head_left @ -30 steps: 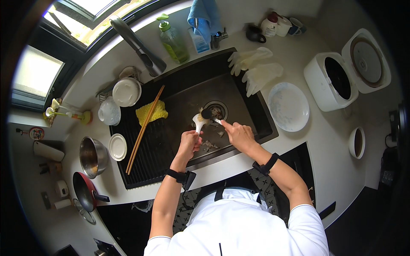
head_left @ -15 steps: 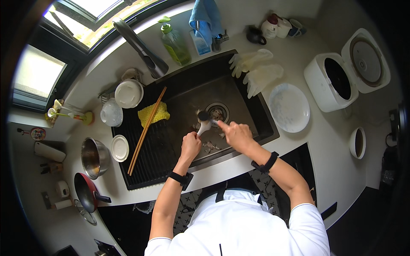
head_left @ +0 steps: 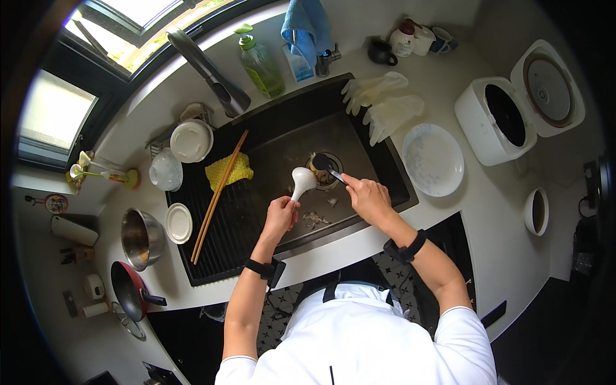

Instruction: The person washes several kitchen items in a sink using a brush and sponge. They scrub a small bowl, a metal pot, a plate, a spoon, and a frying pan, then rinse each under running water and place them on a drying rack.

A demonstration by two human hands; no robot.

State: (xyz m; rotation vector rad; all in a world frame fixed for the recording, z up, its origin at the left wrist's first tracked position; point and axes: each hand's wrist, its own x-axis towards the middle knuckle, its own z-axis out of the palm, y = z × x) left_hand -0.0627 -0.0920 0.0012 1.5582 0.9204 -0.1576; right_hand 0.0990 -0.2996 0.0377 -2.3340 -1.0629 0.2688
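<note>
L hand (head_left: 280, 217) grips white ladle (head_left: 303, 180), R hand (head_left: 370, 199) grips dark-headed utensil (head_left: 323, 162).
Ladle's just left of drain (head_left: 341, 165), utensil head over drain; both prob. light, stiff, slippery if wet; ladle may chip if knocked, so hold by handles.

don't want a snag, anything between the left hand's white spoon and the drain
Yes: the dark utensil in the right hand. Its head, up and right of the spoon in the picture, covers part of the drain. Whether the two touch is unclear. No other tool shows between.
</note>
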